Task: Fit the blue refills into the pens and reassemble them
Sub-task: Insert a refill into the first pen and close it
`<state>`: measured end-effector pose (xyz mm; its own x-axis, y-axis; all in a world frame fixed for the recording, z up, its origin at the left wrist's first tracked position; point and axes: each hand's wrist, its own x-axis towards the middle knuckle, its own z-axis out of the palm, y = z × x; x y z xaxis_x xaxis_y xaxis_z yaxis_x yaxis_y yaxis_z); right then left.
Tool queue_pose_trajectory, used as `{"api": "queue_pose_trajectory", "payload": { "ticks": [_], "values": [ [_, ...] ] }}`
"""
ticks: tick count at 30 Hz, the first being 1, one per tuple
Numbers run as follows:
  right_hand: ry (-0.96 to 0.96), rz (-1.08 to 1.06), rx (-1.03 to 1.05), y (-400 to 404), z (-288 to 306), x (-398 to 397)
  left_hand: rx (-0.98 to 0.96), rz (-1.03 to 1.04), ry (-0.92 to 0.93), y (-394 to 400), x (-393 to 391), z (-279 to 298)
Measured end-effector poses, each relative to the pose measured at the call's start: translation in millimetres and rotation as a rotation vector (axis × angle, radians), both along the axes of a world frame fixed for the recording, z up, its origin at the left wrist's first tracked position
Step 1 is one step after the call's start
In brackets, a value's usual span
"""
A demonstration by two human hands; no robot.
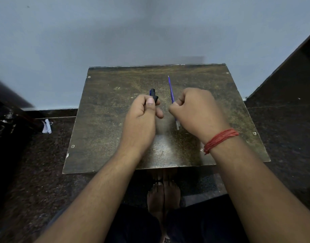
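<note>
At the bottom centre, bare feet (163, 195) stand on the dark floor (36, 181) under the near edge of a scratched brown table (107, 120). Mid-frame, the left hand (142, 118) is curled shut around a black-and-blue pen (154, 96), whose end pokes out above the thumb. Beside it, the right hand (198, 111), a red thread (219, 139) on its wrist, pinches a blue refill (171, 88) that points toward the far wall (115, 32). No writing is legible. A white scrap (47, 127) lies at the left.
</note>
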<state>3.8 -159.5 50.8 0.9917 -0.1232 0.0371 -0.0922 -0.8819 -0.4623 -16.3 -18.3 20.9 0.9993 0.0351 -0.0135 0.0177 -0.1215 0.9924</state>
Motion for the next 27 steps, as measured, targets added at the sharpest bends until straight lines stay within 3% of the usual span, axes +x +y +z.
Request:
{"api": "queue_pose_trajectory", "payload": {
  "ticks": [8, 13, 18, 23, 27],
  "values": [
    [0.028, 0.045, 0.294, 16.2, -5.3, -3.8, -0.287, 0.044, 0.193, -5.3, 0.0, 3.9],
    [0.054, 0.042, 0.390, 15.8, -9.6, -3.0, -0.283, 0.010, 0.163, -7.4, -1.7, 5.0],
    [0.026, 0.044, 0.454, 11.4, -12.6, 1.1, -0.121, 0.027, 0.073, -3.4, 1.0, 1.1],
    [-0.042, -0.086, 1.032, -4.8, -8.9, 6.2, -0.041, 0.037, 0.038, -1.2, 1.1, -3.8],
    [-0.087, -0.195, 1.307, -12.2, -9.3, 10.0, 0.039, 0.023, 0.030, -3.6, -0.4, -4.1]
  ]
}}
